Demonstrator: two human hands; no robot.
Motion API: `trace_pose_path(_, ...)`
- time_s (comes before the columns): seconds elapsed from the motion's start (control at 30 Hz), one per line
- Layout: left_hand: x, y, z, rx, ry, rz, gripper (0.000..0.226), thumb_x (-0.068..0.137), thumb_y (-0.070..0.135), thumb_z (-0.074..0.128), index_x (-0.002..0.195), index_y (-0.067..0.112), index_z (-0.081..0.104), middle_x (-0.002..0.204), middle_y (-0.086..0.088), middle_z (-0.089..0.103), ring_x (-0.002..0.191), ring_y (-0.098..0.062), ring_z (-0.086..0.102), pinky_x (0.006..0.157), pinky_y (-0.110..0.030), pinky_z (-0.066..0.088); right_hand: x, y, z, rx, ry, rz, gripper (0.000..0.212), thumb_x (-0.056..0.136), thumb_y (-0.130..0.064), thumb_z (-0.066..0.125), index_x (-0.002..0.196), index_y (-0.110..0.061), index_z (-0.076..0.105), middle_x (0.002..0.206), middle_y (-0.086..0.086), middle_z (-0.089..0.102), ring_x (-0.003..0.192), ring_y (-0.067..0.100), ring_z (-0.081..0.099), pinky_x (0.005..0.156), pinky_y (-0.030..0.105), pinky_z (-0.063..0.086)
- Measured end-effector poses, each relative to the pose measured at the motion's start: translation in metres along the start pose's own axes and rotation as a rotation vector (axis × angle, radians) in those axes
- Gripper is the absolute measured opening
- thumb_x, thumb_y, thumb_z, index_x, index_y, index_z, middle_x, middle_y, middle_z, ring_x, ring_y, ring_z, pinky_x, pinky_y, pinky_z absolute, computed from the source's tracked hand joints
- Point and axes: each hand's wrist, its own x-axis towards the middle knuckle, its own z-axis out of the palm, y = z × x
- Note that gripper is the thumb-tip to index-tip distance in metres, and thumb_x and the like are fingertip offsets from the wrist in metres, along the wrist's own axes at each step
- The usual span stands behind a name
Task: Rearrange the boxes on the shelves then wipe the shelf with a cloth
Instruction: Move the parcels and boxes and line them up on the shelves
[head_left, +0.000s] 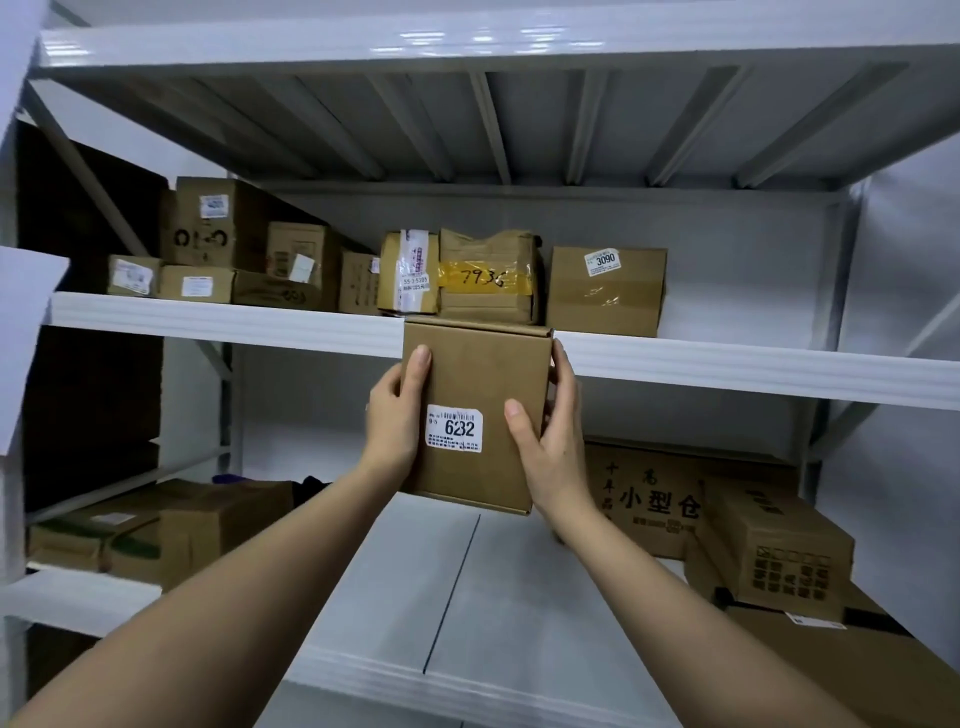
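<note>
White metal shelving (234, 325) fills the view, with cardboard boxes along the upper shelf, among them a box marked 3090 (605, 291). Both hands hold a brown box (475, 384) in front of the upper shelf's edge, clear of the lower shelf (519, 597). Its long axis runs vertically, top edge level with the shelf lip, and the labelled face marked 6282 (454, 428) points toward the camera. Left hand (395, 415) grips the left side; right hand (550, 431) grips the right side, thumbs on the front face.
</note>
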Motion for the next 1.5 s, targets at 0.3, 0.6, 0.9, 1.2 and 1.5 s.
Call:
trace_pose_path(0.3,0.066,0.041,-0.067,0.060,-0.033,-0.010,0.069,0.070,0.080,0.045,0.100,0.022,0.065,0.100,0.000,0.071,0.095,-0.017,0.067,0.091,-0.041,0.051,0.050,-0.035,0.077,-0.072,0.061,-0.090,0.074,0.079,-0.058,0.046,0.146,-0.041,0.021,0.139,-0.014,0.037,0.117,-0.008,0.038,0.091,0.019,0.037)
trace_pose_path(0.6,0.141,0.072,-0.128,0.135,-0.092,-0.012,0.063,0.084,0.072,0.039,0.109,0.019,0.061,0.103,0.005,0.067,0.098,-0.015,0.061,0.091,-0.033,0.046,0.105,-0.057,0.161,0.048,0.108,0.049,0.071,0.077,-0.053,0.055,0.140,-0.029,0.033,0.137,0.001,0.048,0.119,0.014,0.050,0.102,0.039,0.043)
trace_pose_path(0.9,0.189,0.064,-0.165,0.209,-0.223,0.124,0.038,0.099,0.033,0.040,0.134,0.020,0.045,0.125,0.006,0.050,0.107,-0.010,0.048,0.075,-0.021,0.037,0.156,-0.056,0.210,0.169,0.129,0.207,0.053,0.093,-0.033,0.056,0.140,-0.022,0.035,0.130,-0.001,0.052,0.119,0.018,0.053,0.104,0.041,0.043)
trace_pose_path(1.2,0.226,0.054,-0.178,0.237,-0.303,0.123,0.056,0.097,0.028,0.043,0.148,0.038,0.022,0.144,0.008,0.037,0.122,-0.016,0.042,0.099,-0.030,0.036,0.207,-0.043,0.233,0.182,0.057,0.402,0.062,0.092,-0.043,0.055,0.143,-0.018,0.030,0.134,0.006,0.050,0.113,0.023,0.055,0.098,0.041,0.047)
trace_pose_path(1.5,0.269,0.044,-0.174,0.283,-0.158,0.196,0.048,0.099,0.025,0.046,0.146,0.027,0.035,0.149,0.003,0.034,0.122,-0.011,0.037,0.093,-0.019,0.028,0.238,-0.028,0.257,0.069,-0.153,0.531,0.074,0.073,-0.063,0.053,0.133,-0.020,0.048,0.128,0.005,0.054,0.099,0.017,0.060,0.050,0.024,0.046)
